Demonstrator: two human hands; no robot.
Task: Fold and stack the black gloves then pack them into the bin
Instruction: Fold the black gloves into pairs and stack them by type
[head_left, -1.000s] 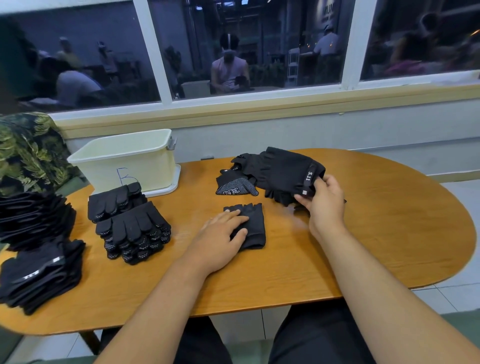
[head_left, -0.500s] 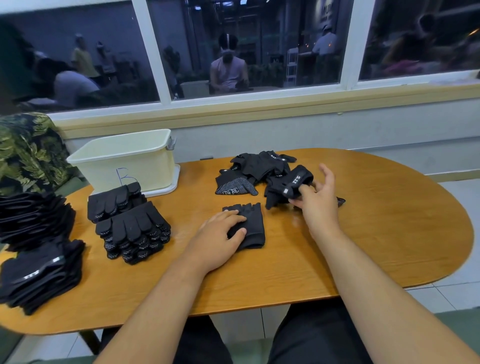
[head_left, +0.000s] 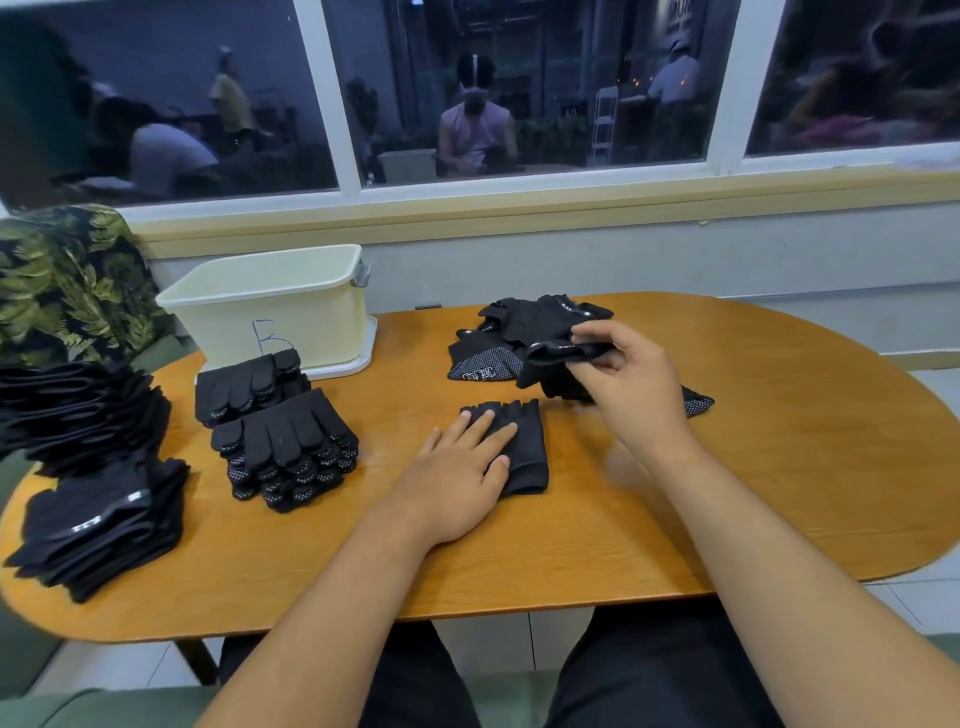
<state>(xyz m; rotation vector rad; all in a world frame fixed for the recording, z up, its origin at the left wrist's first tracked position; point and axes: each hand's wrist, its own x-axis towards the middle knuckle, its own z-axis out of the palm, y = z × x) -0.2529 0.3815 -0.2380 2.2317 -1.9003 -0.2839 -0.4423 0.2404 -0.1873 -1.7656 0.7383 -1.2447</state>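
A folded black glove (head_left: 525, 447) lies flat at the table's middle, and my left hand (head_left: 457, 478) rests palm down on its left half. My right hand (head_left: 626, 384) pinches a loose black glove (head_left: 558, 358) by its cuff, just above the table. Behind it sits a loose heap of black gloves (head_left: 524, 327). Two neat stacks of folded gloves (head_left: 283, 447) stand to the left, in front of the cream bin (head_left: 270, 306), whose inside I cannot see.
More piles of black gloves (head_left: 88, 499) lie at the table's left end. A leaf-patterned cushion (head_left: 67, 280) sits behind them. The oval wooden table (head_left: 779, 467) meets a wall and windows at the back.
My right hand has pulled one glove off the loose heap and lifted it slightly toward me. My left hand has stayed on the folded glove.
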